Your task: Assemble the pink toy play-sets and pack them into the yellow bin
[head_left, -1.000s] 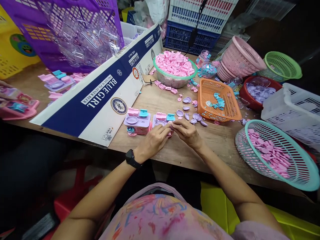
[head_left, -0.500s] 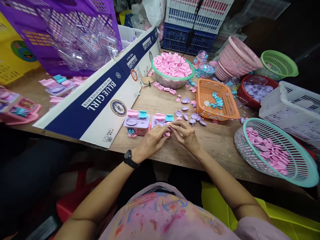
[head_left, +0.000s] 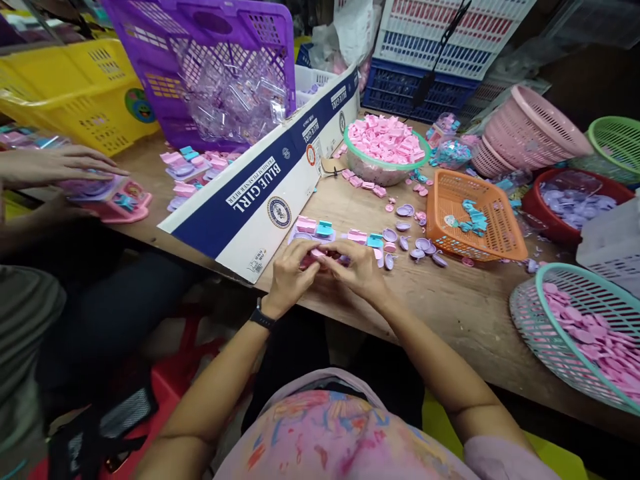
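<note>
Left hand (head_left: pixel 290 272) and right hand (head_left: pixel 359 265) together pinch a small pink plastic toy part (head_left: pixel 319 253); a fitted lilac toy block (head_left: pixel 311 230) stands at eleven o'clock, loose lilac plastic plates (head_left: pixel 417 248) at two.

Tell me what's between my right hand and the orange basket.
Between right hand and basket: loose purple discs on the table, head view.
</note>
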`<action>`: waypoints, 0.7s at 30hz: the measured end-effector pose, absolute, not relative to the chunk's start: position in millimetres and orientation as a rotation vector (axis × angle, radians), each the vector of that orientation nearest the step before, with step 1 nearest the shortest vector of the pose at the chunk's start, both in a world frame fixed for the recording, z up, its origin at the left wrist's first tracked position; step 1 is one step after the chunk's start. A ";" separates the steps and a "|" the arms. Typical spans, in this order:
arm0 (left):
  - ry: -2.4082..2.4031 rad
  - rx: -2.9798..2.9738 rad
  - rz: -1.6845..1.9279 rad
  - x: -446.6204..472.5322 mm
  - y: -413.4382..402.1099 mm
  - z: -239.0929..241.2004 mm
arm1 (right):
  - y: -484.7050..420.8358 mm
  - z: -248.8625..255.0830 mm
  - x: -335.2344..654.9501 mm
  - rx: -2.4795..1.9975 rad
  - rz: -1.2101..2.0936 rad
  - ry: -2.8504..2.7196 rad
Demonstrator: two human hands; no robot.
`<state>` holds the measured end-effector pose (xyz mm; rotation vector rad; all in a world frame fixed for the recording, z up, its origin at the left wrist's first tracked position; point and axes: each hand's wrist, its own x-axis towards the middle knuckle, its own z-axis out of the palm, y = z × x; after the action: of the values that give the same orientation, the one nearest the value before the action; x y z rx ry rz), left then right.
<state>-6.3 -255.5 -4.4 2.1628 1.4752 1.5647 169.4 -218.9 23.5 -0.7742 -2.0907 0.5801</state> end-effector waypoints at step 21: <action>1.504 2.480 1.173 -32.8 -227.8 -17.1 | -186.5 17.3 162.8 -1.000 0.183 -2.384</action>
<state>-32.8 -227.8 -17.1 2.4801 1.5044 1.1728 162.8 -186.5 17.3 -1.0001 -2.3845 0.1833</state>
